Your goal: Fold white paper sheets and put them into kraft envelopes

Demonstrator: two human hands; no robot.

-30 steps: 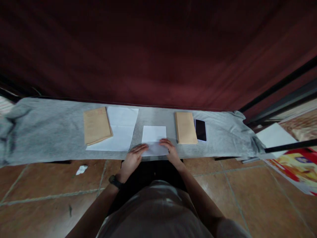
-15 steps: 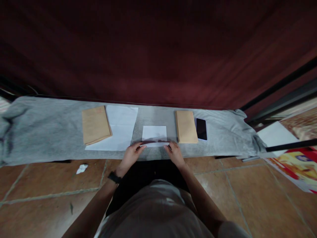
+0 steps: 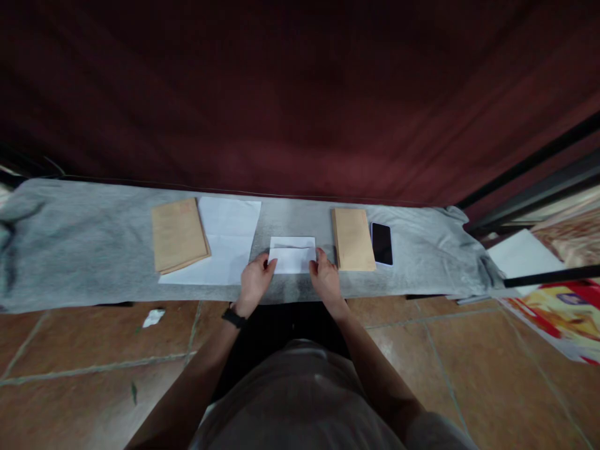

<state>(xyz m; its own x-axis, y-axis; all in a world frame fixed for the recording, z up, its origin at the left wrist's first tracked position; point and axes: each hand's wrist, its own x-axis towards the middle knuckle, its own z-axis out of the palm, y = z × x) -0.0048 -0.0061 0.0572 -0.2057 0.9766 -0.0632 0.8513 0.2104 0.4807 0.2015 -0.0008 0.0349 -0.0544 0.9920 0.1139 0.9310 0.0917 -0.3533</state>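
A small sheet of white paper [image 3: 293, 261] lies in front of me with its near part folded over toward the far edge. My left hand [image 3: 255, 279] pinches the paper's left edge between thumb and fingers. At the opposite edge, my right hand [image 3: 325, 279] grips it the same way. To the left are larger white sheets [image 3: 229, 237], partly covered by brown envelopes [image 3: 180, 236]. A stack of brown envelopes [image 3: 354, 240] sits just right of my right hand, with a phone [image 3: 382, 244] beside it.
Everything rests on a long narrow surface covered with grey cloth [image 3: 94, 244]. A dark red curtain [image 3: 281, 112] hangs behind it. Crumpled white paper [image 3: 154, 317] lies on the tiled floor [image 3: 94, 387]. At the right are a black metal bar [image 3: 553, 276] and a colourful printed box [image 3: 562, 315].
Both hands have moved a little away from my body, carrying the near edge of the white paper up and over onto its far part.
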